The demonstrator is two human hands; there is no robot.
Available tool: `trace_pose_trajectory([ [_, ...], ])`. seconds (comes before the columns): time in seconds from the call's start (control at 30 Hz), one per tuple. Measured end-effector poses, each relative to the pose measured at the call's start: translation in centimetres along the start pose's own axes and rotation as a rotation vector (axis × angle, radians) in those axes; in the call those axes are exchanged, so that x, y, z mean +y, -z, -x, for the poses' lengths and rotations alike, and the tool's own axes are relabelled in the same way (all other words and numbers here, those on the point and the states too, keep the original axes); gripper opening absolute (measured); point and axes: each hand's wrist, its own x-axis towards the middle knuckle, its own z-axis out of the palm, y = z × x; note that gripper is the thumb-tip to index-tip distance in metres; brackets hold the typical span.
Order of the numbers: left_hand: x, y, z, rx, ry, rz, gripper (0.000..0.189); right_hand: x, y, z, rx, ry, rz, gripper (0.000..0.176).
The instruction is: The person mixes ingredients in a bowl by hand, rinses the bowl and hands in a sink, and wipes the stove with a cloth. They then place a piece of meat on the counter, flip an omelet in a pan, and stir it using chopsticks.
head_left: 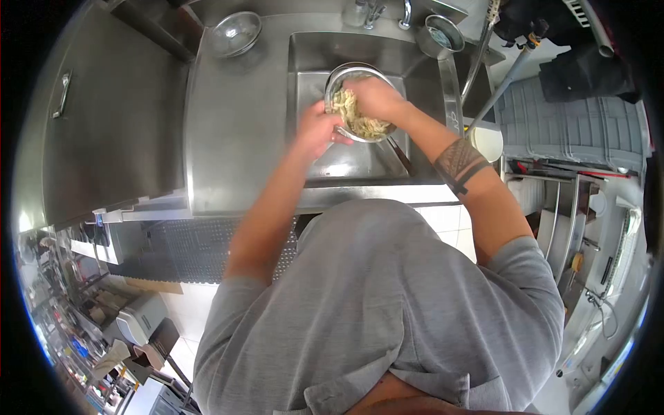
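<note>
A round metal bowl (360,68) is held over the sink basin (328,166), filled with pale yellow-green shredded food (362,124) in loose strands. My left hand (322,131) grips the bowl's left rim, thumb and fingers around its near-left side. Inside the bowl, my right hand (377,98) reaches down into the shreds from the right. Its fingers are hidden by the back of the hand and the food, so I cannot tell how they are closed. A dark, slim handle-like thing (399,153) leans in the basin below the bowl.
An empty metal bowl (237,33) stands at the back left of the steel counter (235,131). A small pot (440,37) sits at the sink's back right corner, near the tap (405,15). Hoses (503,90) hang at right, by a grey crate (574,121).
</note>
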Motion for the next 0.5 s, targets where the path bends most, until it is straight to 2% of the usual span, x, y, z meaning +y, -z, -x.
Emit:
trace_pose_trajectory([
  [0.07,-0.4,0.3,0.1,0.078,-0.014,0.15,0.038,-0.7,-0.7,-0.2,0.248,-0.167,0.022,0.049],
  [0.1,-0.1,0.6,0.1,0.088,-0.026,0.157,0.038,-0.4,-1.1,-0.6,0.244,-0.151,0.029,0.049],
  [0.17,-0.2,1.3,0.6,0.153,-0.089,0.188,0.041,0.8,-1.7,0.0,0.294,0.201,-0.075,0.066],
  [0.23,-0.4,3.3,1.3,0.096,-0.067,0.126,0.044,-1.2,-0.8,0.7,0.18,0.228,0.07,0.071],
  [0.27,0.0,3.2,2.0,0.082,-0.081,0.138,0.044,-2.9,-0.6,1.0,0.181,0.191,0.271,0.073],
  [0.3,0.0,3.1,2.1,0.005,-0.128,0.142,0.039,-4.4,-0.2,0.7,0.122,0.092,0.241,0.077],
  [0.37,0.8,2.7,2.6,0.119,-0.062,0.128,0.041,-5.4,0.2,-1.4,0.056,0.01,0.276,0.059],
  [0.4,0.2,3.1,3.4,0.184,-0.064,0.178,0.042,-6.3,-0.7,-2.3,0.061,-0.131,0.199,0.054],
  [0.43,-0.2,3.1,3.7,0.226,-0.062,0.228,0.043,-7.1,-0.8,-3.1,-0.004,-0.288,0.195,0.06],
  [0.47,-0.9,2.8,3.6,0.259,-0.084,0.235,0.043,-5.7,-2.2,-3.2,-0.009,-0.248,0.2,0.06],
  [0.5,-1.5,3.1,3.3,0.316,-0.117,0.242,0.043,-3.6,-5.0,-3.7,0.217,-0.114,0.113,0.064],
])
